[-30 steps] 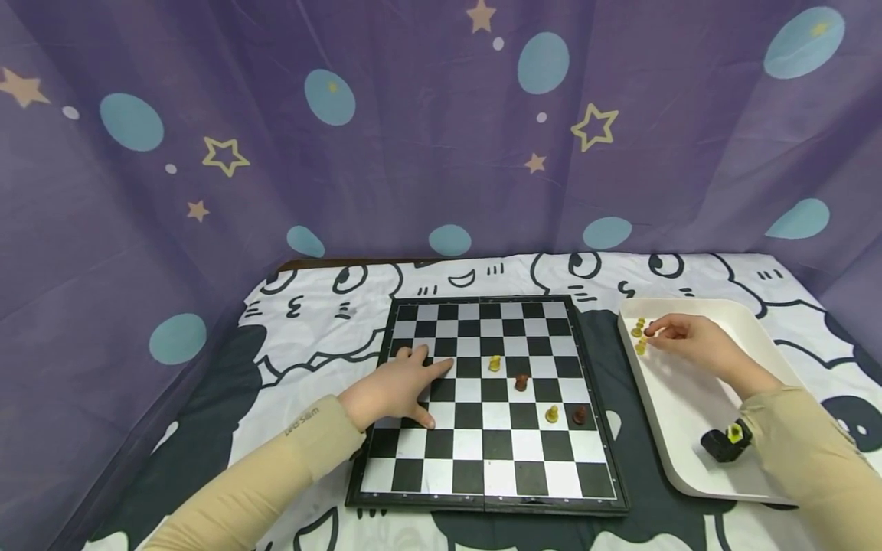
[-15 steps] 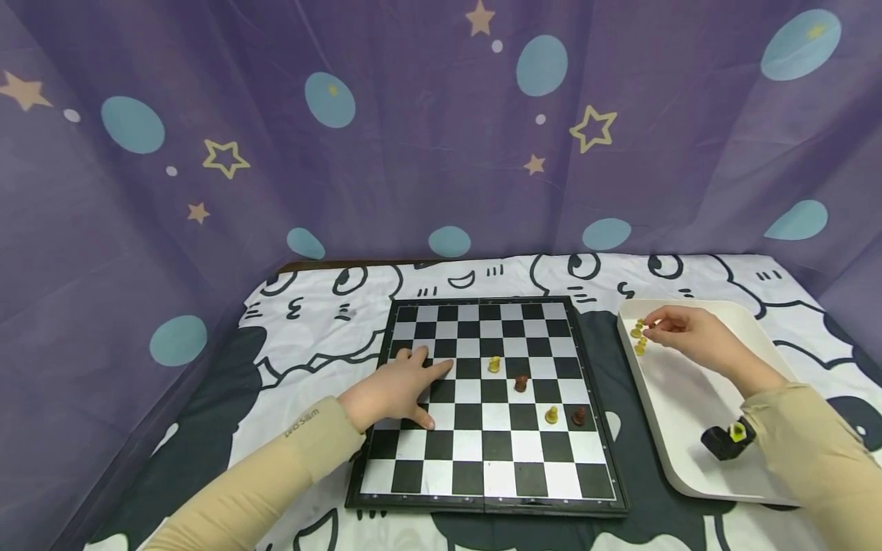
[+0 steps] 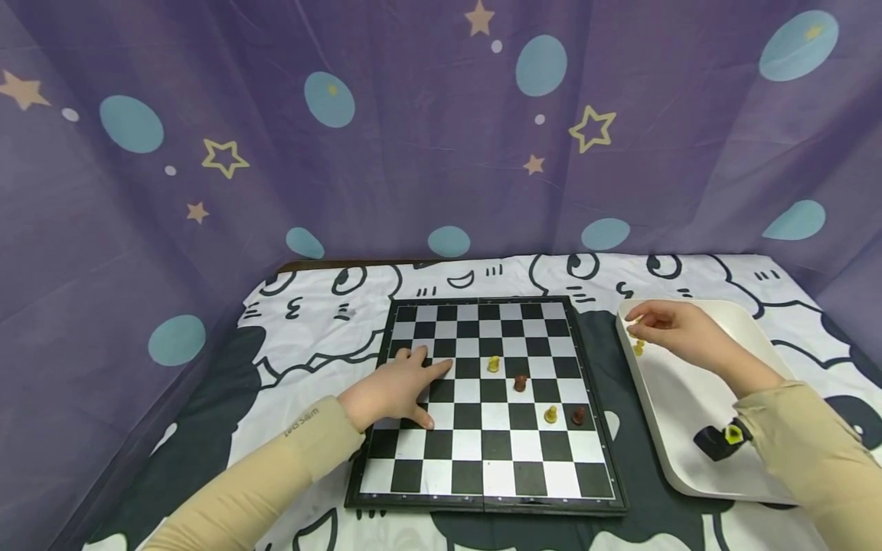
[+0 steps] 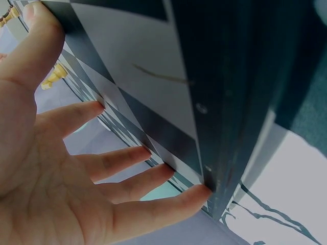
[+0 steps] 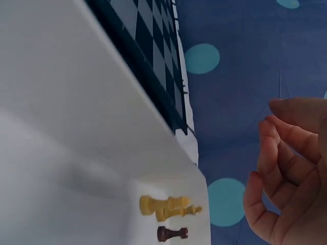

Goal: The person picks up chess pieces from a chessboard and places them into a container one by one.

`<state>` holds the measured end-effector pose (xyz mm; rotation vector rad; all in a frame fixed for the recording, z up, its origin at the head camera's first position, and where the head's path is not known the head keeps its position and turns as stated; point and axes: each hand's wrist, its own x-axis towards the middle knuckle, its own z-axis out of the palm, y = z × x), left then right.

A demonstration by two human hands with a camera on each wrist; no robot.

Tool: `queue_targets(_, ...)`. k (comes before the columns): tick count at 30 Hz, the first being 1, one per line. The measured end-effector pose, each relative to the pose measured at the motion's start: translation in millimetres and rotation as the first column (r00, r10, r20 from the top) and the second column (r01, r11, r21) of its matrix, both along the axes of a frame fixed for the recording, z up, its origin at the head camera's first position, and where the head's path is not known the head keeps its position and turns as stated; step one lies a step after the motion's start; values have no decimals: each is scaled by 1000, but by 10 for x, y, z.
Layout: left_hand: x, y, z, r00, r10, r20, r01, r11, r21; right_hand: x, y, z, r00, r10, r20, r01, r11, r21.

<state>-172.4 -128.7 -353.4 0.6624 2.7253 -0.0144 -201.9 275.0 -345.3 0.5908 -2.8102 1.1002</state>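
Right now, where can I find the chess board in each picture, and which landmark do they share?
Head: the chess board, lower middle, left of the white tray.
Left wrist: it slants through the centre, partly behind the left hand.
Right wrist: upper centre, cut off by the top edge.
Shared landmark: the spotted curtain.
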Motion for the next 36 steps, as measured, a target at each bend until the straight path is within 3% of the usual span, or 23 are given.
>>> queue_targets(8, 9, 15, 25, 1000, 3, 9, -3, 1000, -1, 70, -176, 125, 999, 32, 33, -32, 999, 22)
queue_targets(21, 17, 19, 60, 1000, 8, 25, -8, 1000, 1, 153, -514, 178, 989, 135, 63, -137, 990, 32)
queue_targets(36, -7, 12, 27, 1000, -8, 14, 8, 1000, -16, 178, -782, 89, 923, 310, 227, -323, 946, 22)
